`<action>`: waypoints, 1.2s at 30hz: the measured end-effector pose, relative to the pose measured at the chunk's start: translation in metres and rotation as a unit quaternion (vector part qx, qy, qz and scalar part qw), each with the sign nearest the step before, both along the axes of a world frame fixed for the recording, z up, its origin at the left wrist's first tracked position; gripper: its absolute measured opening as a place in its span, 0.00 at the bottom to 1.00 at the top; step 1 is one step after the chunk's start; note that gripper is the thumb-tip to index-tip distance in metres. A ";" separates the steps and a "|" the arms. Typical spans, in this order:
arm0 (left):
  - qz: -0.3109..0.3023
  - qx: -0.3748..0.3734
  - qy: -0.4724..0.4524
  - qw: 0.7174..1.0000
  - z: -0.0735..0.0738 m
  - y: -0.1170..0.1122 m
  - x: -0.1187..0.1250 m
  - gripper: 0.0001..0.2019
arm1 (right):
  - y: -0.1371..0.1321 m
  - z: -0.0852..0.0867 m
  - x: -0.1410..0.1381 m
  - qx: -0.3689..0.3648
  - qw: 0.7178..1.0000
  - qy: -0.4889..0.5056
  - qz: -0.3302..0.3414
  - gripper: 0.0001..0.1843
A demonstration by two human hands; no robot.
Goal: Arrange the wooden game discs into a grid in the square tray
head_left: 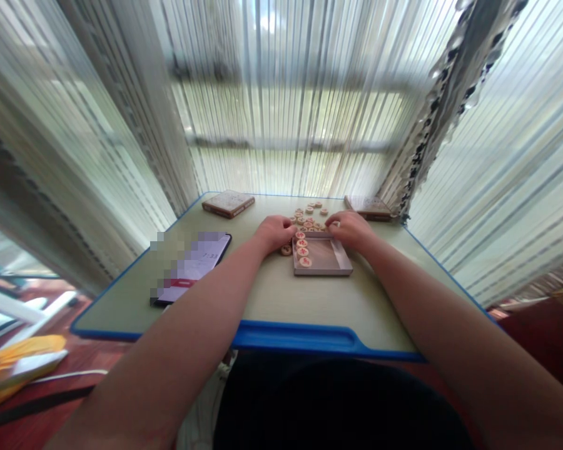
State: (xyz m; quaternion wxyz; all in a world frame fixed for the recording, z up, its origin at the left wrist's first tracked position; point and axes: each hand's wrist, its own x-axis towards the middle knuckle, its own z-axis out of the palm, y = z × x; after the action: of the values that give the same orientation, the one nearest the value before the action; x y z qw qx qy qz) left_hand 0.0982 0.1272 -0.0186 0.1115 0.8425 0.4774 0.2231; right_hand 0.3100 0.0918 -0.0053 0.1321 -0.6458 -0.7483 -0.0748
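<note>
In the middle of the frame, a shallow open box (323,272) sits on the tabletop (272,300) between the two hands, maybe so both can reach it, with a line of round pieces (303,252) down its left side, perhaps to fit them in neatly. The left hand (278,231) bends its fingers at the box's top left corner, and the right hand (349,228) curls at the top right, but I cannot tell if either one grips anything. More loose pieces (309,222) lie just past the box, likely to be close by.
</note>
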 end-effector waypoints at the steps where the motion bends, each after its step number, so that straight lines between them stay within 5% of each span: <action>1: 0.000 0.001 -0.002 1.000 0.000 0.000 0.000 0.16 | 0.000 0.001 0.002 -0.002 1.000 -0.001 -0.007 0.15; 6: 0.005 0.004 0.003 1.000 -0.001 0.000 0.000 0.15 | 0.000 0.002 0.016 -0.024 0.997 0.047 -0.047 0.15; 13: 0.001 -0.002 0.003 1.000 0.000 -0.001 -0.001 0.16 | -0.001 0.004 0.018 -0.052 0.995 0.080 -0.011 0.15; 25: 0.001 0.004 0.009 1.000 0.000 0.000 -0.001 0.16 | -0.004 0.003 0.022 -0.021 0.999 0.016 -0.031 0.19; 36: 0.010 -0.017 0.004 1.000 0.000 0.000 -0.001 0.16 | -0.003 -0.001 0.018 -0.054 0.990 0.124 -0.024 0.13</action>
State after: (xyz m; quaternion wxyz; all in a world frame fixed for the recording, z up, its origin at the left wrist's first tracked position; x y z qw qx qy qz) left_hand 0.0972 0.1270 -0.0187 0.1214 0.8364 0.4904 0.2124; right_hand 0.3277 0.0886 -0.0059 0.1868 -0.6741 -0.7133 0.0436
